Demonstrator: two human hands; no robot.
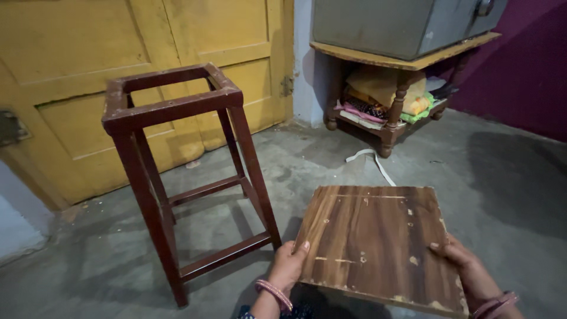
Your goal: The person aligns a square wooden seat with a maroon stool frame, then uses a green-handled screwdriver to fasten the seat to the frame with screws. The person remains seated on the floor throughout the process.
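Wood board (378, 242): square, dark-streaked brown, chipped w/ scuffs.

The square brown wooden board (378, 242) is held low in the foreground, tilted, between the left hand (287, 267) at its left edge and the right hand (469, 273) at its right edge. To the left of the board, and slightly behind it, the dark red wooden stool frame (177, 165) stands upright on the grey concrete floor (496, 177), its top open. Behind the frame is the yellow panelled wooden door (118, 59). To the right rear, the low wooden table (407, 59) carries the grey metal box (401, 23); folded cloths (384, 88) lie on the shelf under the tabletop. A pale strip (372, 160) lies on the floor before the table.
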